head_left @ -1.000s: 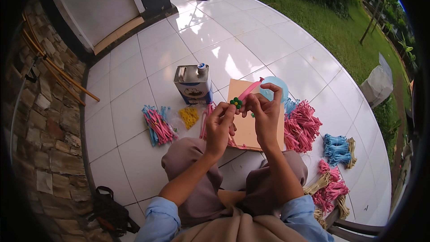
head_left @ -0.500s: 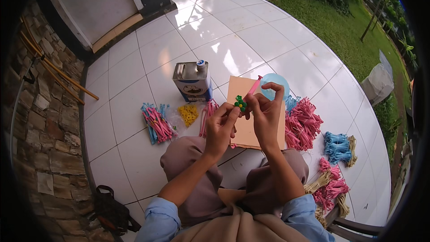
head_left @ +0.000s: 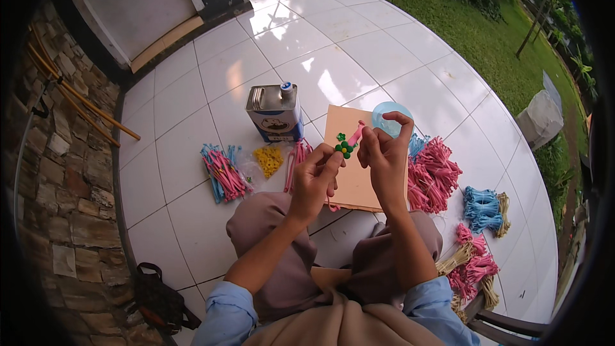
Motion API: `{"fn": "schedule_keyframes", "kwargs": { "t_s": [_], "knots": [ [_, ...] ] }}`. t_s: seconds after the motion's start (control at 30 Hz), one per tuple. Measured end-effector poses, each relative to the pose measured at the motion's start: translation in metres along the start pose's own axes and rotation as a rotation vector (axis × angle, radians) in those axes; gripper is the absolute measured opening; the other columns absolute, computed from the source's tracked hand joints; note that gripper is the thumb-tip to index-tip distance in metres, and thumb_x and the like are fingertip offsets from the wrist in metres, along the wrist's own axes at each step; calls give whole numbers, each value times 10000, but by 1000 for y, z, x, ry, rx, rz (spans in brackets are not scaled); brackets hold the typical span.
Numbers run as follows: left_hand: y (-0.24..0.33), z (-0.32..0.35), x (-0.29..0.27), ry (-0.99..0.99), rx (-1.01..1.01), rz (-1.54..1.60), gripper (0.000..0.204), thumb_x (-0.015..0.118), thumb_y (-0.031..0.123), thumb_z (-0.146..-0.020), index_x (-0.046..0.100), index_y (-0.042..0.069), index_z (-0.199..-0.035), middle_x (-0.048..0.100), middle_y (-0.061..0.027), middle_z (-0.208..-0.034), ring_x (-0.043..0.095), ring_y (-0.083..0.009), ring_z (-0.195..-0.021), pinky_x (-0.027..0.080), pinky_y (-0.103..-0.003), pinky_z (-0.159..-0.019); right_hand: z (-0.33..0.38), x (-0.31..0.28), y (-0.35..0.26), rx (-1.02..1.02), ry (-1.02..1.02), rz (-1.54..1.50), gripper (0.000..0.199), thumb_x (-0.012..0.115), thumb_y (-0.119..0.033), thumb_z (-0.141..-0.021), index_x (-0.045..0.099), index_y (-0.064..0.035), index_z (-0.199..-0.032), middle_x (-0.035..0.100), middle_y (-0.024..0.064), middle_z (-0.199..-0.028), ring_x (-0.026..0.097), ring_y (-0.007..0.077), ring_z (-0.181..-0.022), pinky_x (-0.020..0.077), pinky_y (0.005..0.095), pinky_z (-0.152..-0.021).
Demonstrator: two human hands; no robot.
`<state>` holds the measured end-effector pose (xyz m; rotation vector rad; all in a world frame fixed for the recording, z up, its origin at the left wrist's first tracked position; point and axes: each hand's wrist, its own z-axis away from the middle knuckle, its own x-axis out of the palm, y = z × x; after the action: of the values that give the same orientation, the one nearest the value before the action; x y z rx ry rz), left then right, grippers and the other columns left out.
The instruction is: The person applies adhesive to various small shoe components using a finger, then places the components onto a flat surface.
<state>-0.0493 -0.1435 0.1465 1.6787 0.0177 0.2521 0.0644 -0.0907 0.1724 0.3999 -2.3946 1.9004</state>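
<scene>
My left hand (head_left: 312, 182) pinches a green flower-shaped piece with a yellow centre (head_left: 344, 148) between thumb and fingers. A smaller green flower (head_left: 341, 136) shows just beyond it, over the board. My right hand (head_left: 386, 165) is close by on the right, its index finger raised and bent. Its thumb and lower fingers close on a slim pink strip with a knobbed end (head_left: 358, 132), which reaches toward the flower. Both hands are above a peach-coloured board (head_left: 359, 186) in front of my knees. Part of the pink strip is hidden by fingers.
Beyond the board stand a metal can (head_left: 275, 112) and a light blue bowl (head_left: 392, 115). Yellow flower pieces (head_left: 268, 161) and pink-and-blue strips (head_left: 224, 174) lie left. Bundles of pink (head_left: 435, 176) and blue strips (head_left: 482, 211) lie right on white tiles (head_left: 211, 115).
The green flower has turned so its face and yellow centre show more. My right hand has shifted slightly right, and the pink strip's knobbed end is lower and further left.
</scene>
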Motion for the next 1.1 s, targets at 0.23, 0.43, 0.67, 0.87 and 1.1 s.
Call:
{"fn": "schedule_keyframes", "kwargs": {
  "t_s": [0.23, 0.43, 0.67, 0.87, 1.1],
  "knots": [
    [4, 0, -5, -54, -61, 290, 174, 475, 185, -909, 477, 59, -789, 381, 49, -543, 354, -12, -399, 330, -175, -409, -7, -25, -1, -36, 14, 127, 162, 443, -135, -917, 387, -37, -1034, 441, -19, -611, 360, 33, -535, 291, 184, -492],
    [11, 5, -8, -38, 20, 105, 142, 502, 159, -890, 501, 46, -803, 448, 35, -555, 409, -13, -427, 332, -170, -404, 5, -13, -11, -202, -38, 60, 303, 585, -25, -817, 430, -29, -1077, 596, 41, -789, 523, 82, -744, 393, 217, -626],
    [9, 5, -5, 53, 178, -239, 115, 550, 127, -854, 539, 28, -795, 477, 6, -550, 450, -30, -471, 334, -202, -433, 5, -6, -6, -441, -147, 382, 445, 649, -13, -749, 387, -31, -1108, 620, 39, -802, 514, 122, -720, 405, 249, -649],
    [5, 6, -6, 62, 235, -330, 111, 557, 122, -850, 548, 23, -800, 445, 1, -526, 439, -50, -489, 339, -213, -457, 8, -3, 1, -311, -141, 351, 380, 617, 10, -772, 321, -41, -1004, 582, 49, -789, 484, 126, -688, 403, 257, -652],
    [8, 5, -3, 36, 164, -246, 125, 546, 133, -860, 534, 28, -793, 448, 7, -527, 433, -32, -462, 339, -203, -428, 5, -12, 4, -316, -94, 229, 295, 508, 46, -839, 241, -51, -921, 536, 82, -864, 460, 124, -694, 397, 242, -681]
  ]
}}
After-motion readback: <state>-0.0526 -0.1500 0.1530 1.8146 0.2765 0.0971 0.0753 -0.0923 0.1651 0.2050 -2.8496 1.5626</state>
